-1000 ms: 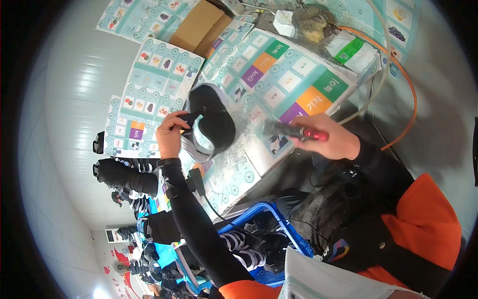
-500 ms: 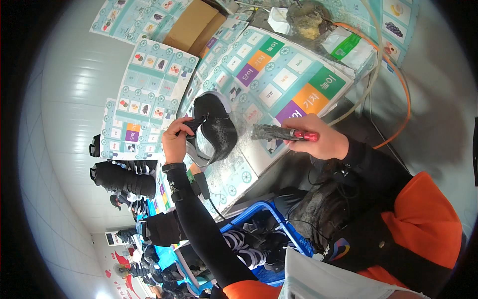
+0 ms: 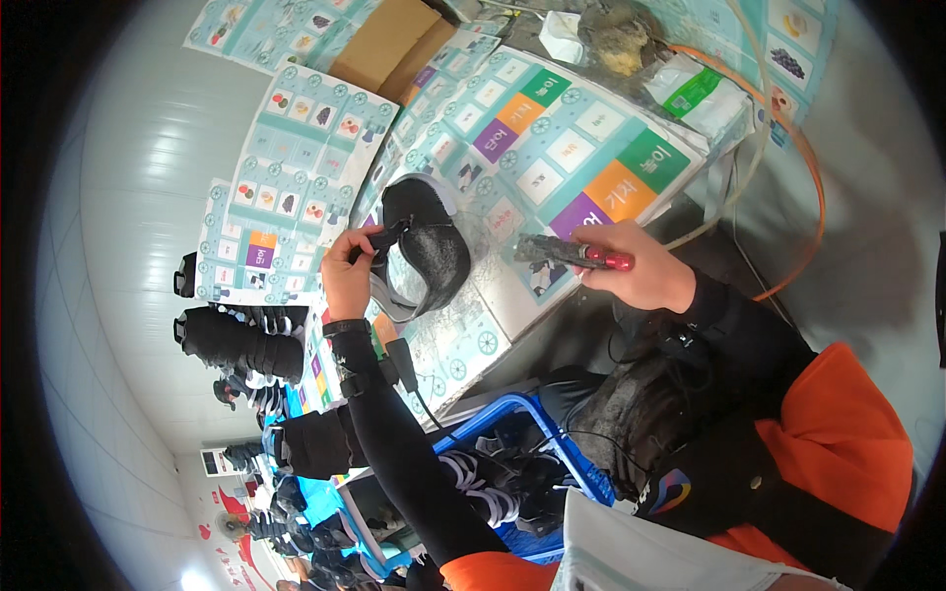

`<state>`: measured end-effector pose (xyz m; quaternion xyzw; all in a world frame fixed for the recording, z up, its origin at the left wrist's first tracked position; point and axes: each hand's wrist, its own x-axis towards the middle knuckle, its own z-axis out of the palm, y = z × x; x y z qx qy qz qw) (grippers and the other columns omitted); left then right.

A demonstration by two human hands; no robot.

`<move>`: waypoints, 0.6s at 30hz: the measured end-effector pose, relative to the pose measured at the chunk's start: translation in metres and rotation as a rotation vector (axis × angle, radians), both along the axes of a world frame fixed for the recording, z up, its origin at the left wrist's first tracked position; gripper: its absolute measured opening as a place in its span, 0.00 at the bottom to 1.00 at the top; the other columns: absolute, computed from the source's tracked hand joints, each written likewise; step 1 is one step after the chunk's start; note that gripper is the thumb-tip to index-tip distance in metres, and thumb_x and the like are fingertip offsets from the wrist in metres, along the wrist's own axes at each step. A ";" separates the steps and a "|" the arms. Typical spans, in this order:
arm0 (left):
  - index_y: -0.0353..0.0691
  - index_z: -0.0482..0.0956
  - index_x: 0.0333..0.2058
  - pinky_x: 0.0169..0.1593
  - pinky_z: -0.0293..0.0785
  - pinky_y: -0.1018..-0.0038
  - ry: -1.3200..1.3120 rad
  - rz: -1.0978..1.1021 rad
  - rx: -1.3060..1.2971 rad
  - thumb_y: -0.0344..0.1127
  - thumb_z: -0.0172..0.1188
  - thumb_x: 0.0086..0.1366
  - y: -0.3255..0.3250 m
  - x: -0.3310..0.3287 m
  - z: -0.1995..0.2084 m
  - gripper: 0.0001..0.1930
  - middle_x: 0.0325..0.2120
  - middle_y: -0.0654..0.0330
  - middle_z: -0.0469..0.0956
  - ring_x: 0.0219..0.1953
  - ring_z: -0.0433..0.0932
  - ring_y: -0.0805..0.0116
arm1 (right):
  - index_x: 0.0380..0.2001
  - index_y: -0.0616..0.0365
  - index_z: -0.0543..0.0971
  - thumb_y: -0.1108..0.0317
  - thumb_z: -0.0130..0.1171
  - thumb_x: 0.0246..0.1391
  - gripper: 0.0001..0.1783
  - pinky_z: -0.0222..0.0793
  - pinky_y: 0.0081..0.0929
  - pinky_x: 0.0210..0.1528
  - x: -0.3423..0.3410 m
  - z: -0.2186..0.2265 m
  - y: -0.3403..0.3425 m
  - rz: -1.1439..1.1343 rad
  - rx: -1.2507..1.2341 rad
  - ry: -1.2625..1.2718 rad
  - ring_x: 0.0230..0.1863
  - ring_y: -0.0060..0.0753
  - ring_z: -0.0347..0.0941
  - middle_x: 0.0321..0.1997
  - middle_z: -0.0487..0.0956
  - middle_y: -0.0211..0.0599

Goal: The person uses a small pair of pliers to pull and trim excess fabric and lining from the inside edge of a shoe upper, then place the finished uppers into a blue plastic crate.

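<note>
My left hand is closed, pinching a dark strap or tab at the side of a black curved fabric piece. That piece looks like a cap or visor, with a pale edge and an opening in its middle. It stands on the patterned tabletop sheet. My right hand is closed around a narrow dark tool with a dusty, crusted front and a red end. The tool points left toward the black piece, a gap apart from it. What kind of tool it is I cannot make out.
Below the table edge stands a blue crate with black and white pieces. A cardboard box, a white and green packet and an orange hose lie farther off. Stacked black pieces line the left.
The right hand with its tool has shifted slightly right, away from the black piece. The left hand keeps its hold, and the whole view has moved a little.
</note>
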<state>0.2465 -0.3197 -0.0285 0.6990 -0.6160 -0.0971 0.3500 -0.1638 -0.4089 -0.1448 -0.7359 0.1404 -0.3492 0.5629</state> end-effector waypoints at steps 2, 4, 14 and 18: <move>0.35 0.79 0.30 0.52 0.76 0.73 0.061 0.018 -0.018 0.11 0.53 0.58 -0.007 -0.007 0.000 0.12 0.45 0.55 0.87 0.46 0.83 0.66 | 0.35 0.62 0.76 0.71 0.61 0.49 0.10 0.65 0.38 0.32 -0.002 -0.005 -0.007 -0.046 -0.068 0.007 0.25 0.51 0.69 0.23 0.71 0.49; 0.36 0.82 0.36 0.53 0.77 0.71 0.127 0.103 -0.098 0.14 0.58 0.60 -0.006 -0.024 0.002 0.11 0.44 0.53 0.87 0.47 0.84 0.64 | 0.36 0.62 0.76 0.70 0.61 0.49 0.11 0.65 0.38 0.33 -0.002 0.001 -0.004 0.078 -0.074 0.074 0.26 0.53 0.69 0.24 0.72 0.50; 0.41 0.82 0.45 0.46 0.80 0.55 -0.624 0.301 -0.095 0.32 0.61 0.65 0.109 -0.128 0.058 0.10 0.39 0.49 0.84 0.43 0.83 0.46 | 0.65 0.62 0.72 0.73 0.59 0.65 0.26 0.72 0.30 0.53 -0.002 -0.056 -0.143 -0.232 -0.191 0.227 0.48 0.34 0.77 0.49 0.81 0.41; 0.38 0.80 0.42 0.39 0.81 0.57 -0.533 0.420 0.046 0.38 0.60 0.70 0.192 -0.158 0.078 0.10 0.24 0.43 0.80 0.31 0.83 0.42 | 0.71 0.64 0.63 0.74 0.56 0.65 0.33 0.66 0.47 0.68 0.065 -0.078 -0.265 -0.588 -0.950 0.521 0.67 0.58 0.69 0.65 0.73 0.56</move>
